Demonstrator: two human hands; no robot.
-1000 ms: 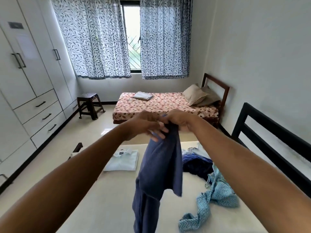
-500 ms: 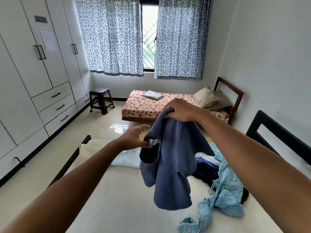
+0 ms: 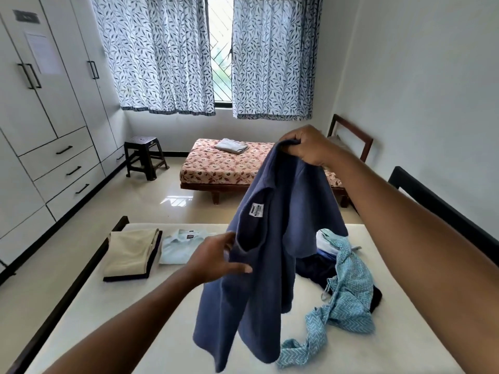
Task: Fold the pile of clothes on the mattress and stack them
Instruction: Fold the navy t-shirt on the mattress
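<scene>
Right grip [image 3: 305, 147] holds shirt [image 3: 270, 255] hanging below.

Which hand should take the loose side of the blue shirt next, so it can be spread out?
Left. The right hand grips the blue shirt high at its top and carries its weight. The left hand sits at the hanging sleeve side, thumb on the fabric, so it is likely the one.

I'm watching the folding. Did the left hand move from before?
Yes. The left hand dropped down: it was level with the flowered bed, and now it holds the blue shirt lower, near the folded pale shirt.
</scene>
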